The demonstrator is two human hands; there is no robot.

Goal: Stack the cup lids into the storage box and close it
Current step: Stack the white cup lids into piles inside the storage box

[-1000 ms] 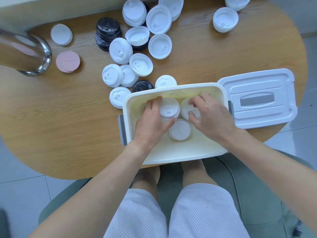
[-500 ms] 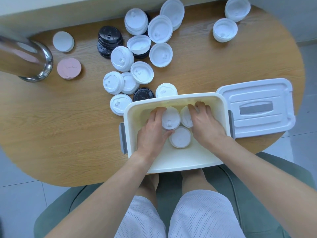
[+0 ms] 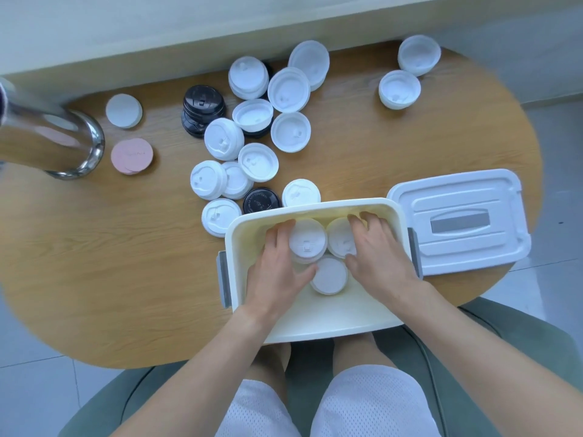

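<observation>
Cream plastic forms the storage box [image 3: 315, 323], a smooth rounded rectangle with grey side latches, sitting at the near edge of the oval wooden table [image 3: 110, 263]. Inside it stand three round white lid stacks. The left hand [image 3: 277, 272] curls around the left stack [image 3: 307, 242], fingers on its far side and thumb near; the right hand [image 3: 378, 260] cups the right stack [image 3: 339, 238] the same way. A third stack [image 3: 329, 275] sits between the thumbs. The box cover [image 3: 457, 225], ribbed white with a grey handle, lies flat just right of the box. Loose white and black lids [image 3: 252, 146] scatter beyond.
</observation>
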